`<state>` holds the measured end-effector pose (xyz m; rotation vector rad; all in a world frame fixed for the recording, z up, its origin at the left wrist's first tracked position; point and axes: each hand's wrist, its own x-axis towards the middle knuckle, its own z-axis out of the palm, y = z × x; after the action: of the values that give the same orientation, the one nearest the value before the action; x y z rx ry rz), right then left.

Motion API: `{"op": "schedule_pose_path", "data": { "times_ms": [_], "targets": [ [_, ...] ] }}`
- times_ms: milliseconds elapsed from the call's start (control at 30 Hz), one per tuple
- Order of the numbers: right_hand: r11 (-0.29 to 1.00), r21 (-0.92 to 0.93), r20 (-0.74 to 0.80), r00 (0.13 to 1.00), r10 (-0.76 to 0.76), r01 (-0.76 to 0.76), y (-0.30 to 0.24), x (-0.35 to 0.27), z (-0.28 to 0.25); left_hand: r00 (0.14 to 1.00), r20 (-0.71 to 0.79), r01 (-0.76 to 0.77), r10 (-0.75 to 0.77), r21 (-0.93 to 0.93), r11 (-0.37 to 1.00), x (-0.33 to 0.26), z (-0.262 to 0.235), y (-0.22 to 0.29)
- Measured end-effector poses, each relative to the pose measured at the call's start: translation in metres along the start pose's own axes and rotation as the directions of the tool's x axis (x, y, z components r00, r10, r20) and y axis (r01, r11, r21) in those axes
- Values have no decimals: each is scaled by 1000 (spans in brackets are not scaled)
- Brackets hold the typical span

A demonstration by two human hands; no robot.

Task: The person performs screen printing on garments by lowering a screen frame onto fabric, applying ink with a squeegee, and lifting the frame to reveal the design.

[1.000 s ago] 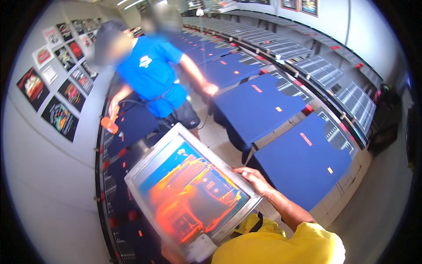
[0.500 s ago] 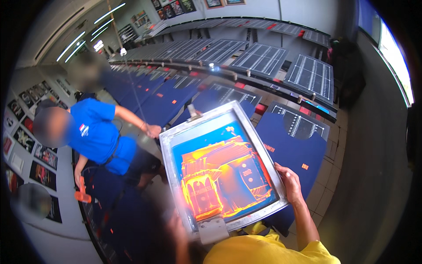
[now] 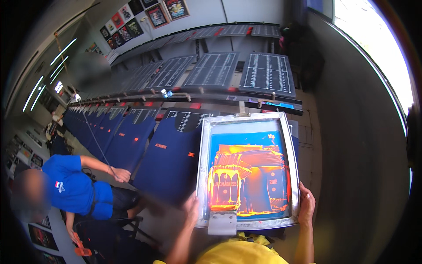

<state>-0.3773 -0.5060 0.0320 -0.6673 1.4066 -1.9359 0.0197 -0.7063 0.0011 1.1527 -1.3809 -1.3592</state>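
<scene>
A: Both palms hidden; left hand (image 3: 191,210) and right hand (image 3: 306,203) fingers clamp the printing screen (image 3: 247,171) frame's edges.
B: Screen now squared over navy shirt (image 3: 169,154); previously tilted.

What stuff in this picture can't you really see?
- Head view: whatever lies under the screen frame, hidden by the frame and its orange ink.
- The left hand and right hand grip the frame's sides; the fingers underneath are hidden by the frame.
- The far framed pictures on the wall are too small and bent by the lens.
- The co-worker's orange tool is too small and partly hidden.
</scene>
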Motion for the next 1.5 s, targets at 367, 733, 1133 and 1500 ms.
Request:
{"op": "schedule_pose_path", "data": {
  "times_ms": [367,733,1133,1500],
  "targets": [
    [998,-47,-231,971,-60,50,12,-19,8,970,236,11,-49,161,987,91,21,0],
    [1000,-29,-301,954,-17,9,13,-12,15,935,354,-8,-4,31,999,119,24,1],
    [1000,-24,-313,950,-8,0,15,-11,16,951,310,-24,-6,94,995,122,22,2],
    [993,-113,-243,968,-71,44,15,-7,12,963,270,-46,-22,243,969,114,31,26]
  ]
}}
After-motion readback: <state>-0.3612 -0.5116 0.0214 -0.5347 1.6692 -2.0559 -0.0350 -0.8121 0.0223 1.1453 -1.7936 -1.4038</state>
